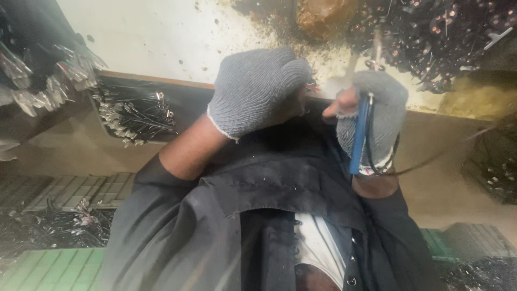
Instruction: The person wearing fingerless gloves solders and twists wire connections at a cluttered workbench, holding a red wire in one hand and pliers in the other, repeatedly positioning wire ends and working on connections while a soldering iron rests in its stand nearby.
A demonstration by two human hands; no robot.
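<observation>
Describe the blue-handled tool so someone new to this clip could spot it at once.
Start at the stained pale worktable. Near its edge are two grey-gloved hands; the right hand grips the tool. Its slim blue handle is the only bright blue thing among dark wires and grey gloves.

No packages, labels, signs or screens are visible.
</observation>
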